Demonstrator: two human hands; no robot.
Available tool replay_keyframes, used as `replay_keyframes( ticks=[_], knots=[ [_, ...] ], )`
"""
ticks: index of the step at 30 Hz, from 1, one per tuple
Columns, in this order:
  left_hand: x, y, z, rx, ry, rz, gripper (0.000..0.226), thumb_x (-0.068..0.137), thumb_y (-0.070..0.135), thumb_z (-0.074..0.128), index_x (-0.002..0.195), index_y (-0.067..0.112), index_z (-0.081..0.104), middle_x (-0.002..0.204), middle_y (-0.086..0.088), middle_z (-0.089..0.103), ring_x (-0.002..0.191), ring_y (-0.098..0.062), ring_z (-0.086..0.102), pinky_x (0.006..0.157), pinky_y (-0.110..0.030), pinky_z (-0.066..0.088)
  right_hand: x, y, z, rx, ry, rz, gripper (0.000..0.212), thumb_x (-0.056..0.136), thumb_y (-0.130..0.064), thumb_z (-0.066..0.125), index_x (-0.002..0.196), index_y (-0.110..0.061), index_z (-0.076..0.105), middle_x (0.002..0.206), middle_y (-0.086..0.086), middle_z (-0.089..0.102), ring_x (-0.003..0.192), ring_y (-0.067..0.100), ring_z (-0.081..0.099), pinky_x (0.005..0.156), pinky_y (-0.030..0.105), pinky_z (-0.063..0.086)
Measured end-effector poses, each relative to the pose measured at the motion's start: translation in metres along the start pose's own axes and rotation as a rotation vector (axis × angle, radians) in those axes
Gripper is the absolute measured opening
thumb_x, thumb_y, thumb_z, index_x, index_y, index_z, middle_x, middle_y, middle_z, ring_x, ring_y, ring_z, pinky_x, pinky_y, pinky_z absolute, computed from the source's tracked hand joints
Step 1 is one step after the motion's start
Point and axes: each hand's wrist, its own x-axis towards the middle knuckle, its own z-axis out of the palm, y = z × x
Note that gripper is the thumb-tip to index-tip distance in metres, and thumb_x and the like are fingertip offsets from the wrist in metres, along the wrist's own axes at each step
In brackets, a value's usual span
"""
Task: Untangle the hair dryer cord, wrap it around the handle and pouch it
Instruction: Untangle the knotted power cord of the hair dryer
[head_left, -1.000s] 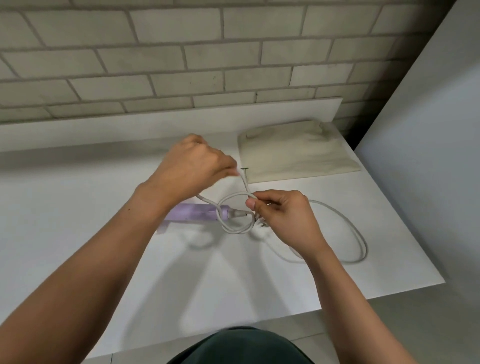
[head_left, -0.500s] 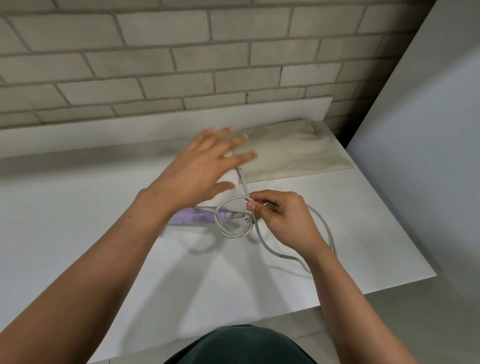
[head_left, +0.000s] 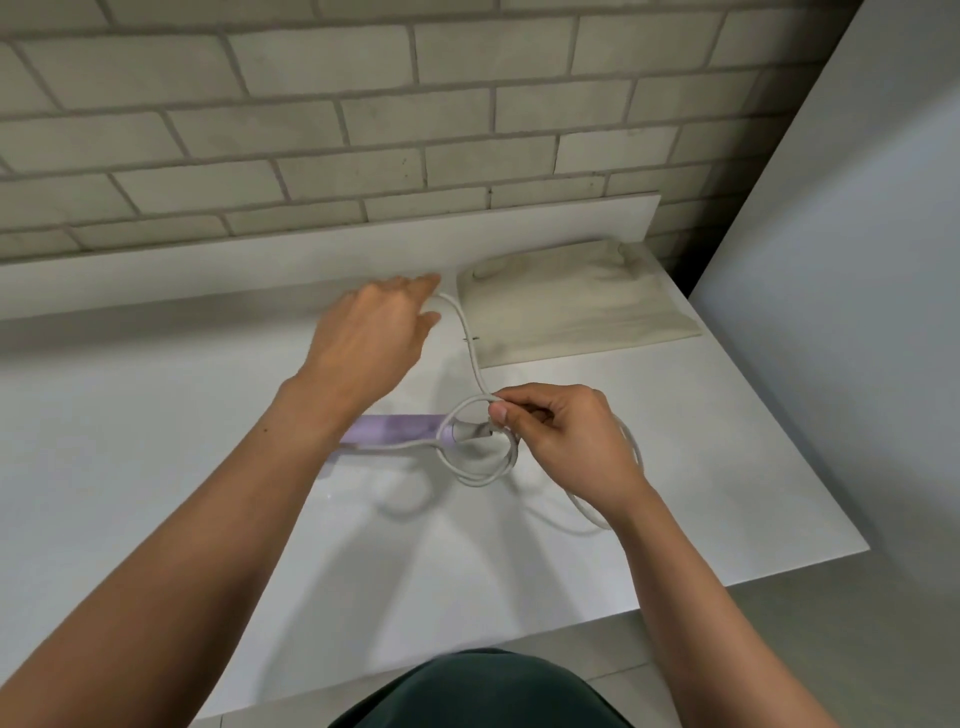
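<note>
The right hand (head_left: 566, 436) pinches the cord (head_left: 471, 353) where it crosses into a loose loop, just over the purple hair dryer (head_left: 395, 428) lying on the table (head_left: 156, 441). The left hand (head_left: 371, 332) reaches the cord's far end beside the pouch (head_left: 571, 306), but I cannot tell whether it grips. The untangling looks unfinished, and the wrapping and pouching are still to do.

On table (head_left: 156, 441), pouch (head_left: 576, 306) behind cord (head_left: 472, 356); dryer (head_left: 395, 428) left, end seemingly within loop

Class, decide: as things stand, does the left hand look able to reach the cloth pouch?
Probably yes: the left hand is close beside the cloth pouch, with only the white cord running between them.
</note>
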Motion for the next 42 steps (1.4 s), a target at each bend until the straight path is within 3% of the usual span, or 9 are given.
replay_keyframes(
  ticks=[3,6,11,17,23,27,31,37,42],
  knots=[
    [-0.004,0.006,-0.001,0.088,-0.027,0.386,0.077,0.089,0.038,0.068,0.158,0.029,0.035,0.166,-0.009,0.028,0.154,-0.034,0.023,0.124,-0.052,0.023,0.0,0.0,0.001,-0.017,0.016,-0.005,0.014,0.1,-0.028,0.068,0.094,-0.027,0.081,0.076,-0.006,0.075,0.068,0.014,0.062,0.059,0.013,0.042],
    [-0.005,0.008,-0.001,0.146,-0.092,0.665,0.042,0.094,0.047,0.058,0.133,0.034,0.065,0.153,0.001,0.052,0.15,-0.023,0.036,0.125,-0.052,0.02,0.001,-0.003,0.0,0.028,0.031,-0.037,0.012,0.099,-0.026,0.07,0.098,-0.029,0.082,0.077,-0.014,0.076,0.068,0.004,0.064,0.063,0.012,0.042],
    [-0.007,0.003,0.0,0.158,-0.085,0.52,0.061,0.101,0.059,0.019,0.107,0.032,0.073,0.097,0.01,0.074,0.095,-0.021,0.071,0.101,-0.044,0.052,0.007,0.002,0.004,0.075,0.085,-0.013,0.008,0.097,-0.028,0.073,0.096,-0.028,0.082,0.081,-0.008,0.078,0.078,0.02,0.072,0.08,0.04,0.058],
    [-0.01,-0.001,0.004,-0.045,0.161,0.082,0.039,0.106,0.05,0.041,0.098,0.023,0.068,0.079,0.005,0.074,0.077,-0.032,0.07,0.064,-0.041,0.055,0.011,0.001,0.001,0.125,0.076,0.056,0.007,0.094,-0.022,0.075,0.095,-0.024,0.082,0.084,-0.007,0.08,0.085,0.016,0.076,0.092,0.045,0.058],
    [-0.016,0.007,0.013,-0.088,0.039,0.334,0.05,0.1,0.038,0.059,0.148,0.029,0.05,0.147,-0.002,0.054,0.131,-0.028,0.053,0.104,-0.044,0.046,0.014,-0.001,0.003,0.086,0.062,0.061,0.012,0.094,-0.022,0.074,0.088,-0.03,0.08,0.079,-0.001,0.078,0.083,0.03,0.071,0.086,0.048,0.058],
    [-0.011,0.002,0.015,0.077,-0.018,0.551,0.038,0.099,0.046,0.044,0.115,0.029,0.073,0.107,0.004,0.074,0.099,-0.028,0.069,0.097,-0.046,0.052,0.009,-0.002,0.004,0.086,0.077,0.048,0.014,0.095,-0.022,0.074,0.09,-0.033,0.081,0.078,-0.001,0.077,0.08,0.029,0.069,0.078,0.041,0.056],
    [-0.014,0.005,0.004,0.084,0.109,0.291,0.053,0.1,0.057,0.028,0.107,0.029,0.072,0.088,0.004,0.076,0.078,-0.034,0.071,0.063,-0.037,0.054,0.007,-0.004,0.001,0.117,0.09,0.081,0.01,0.096,-0.025,0.074,0.097,-0.026,0.083,0.081,-0.006,0.079,0.077,0.016,0.072,0.079,0.035,0.058],
    [-0.009,-0.003,0.004,-0.002,0.167,-0.076,0.035,0.106,0.046,0.04,0.113,0.024,0.067,0.094,-0.006,0.076,0.091,-0.041,0.068,0.068,-0.041,0.052,0.004,-0.008,0.0,0.073,0.068,0.061,0.014,0.097,-0.024,0.071,0.087,-0.023,0.081,0.078,-0.007,0.078,0.079,0.024,0.071,0.087,0.046,0.058],
    [-0.008,0.001,0.004,0.022,0.05,0.474,0.052,0.094,0.038,0.064,0.145,0.027,0.056,0.153,-0.007,0.05,0.143,-0.034,0.044,0.117,-0.051,0.033,0.002,-0.008,0.0,0.07,0.084,0.054,0.014,0.097,-0.023,0.072,0.087,-0.025,0.081,0.078,-0.009,0.077,0.08,0.025,0.071,0.086,0.046,0.057]
  ],
)
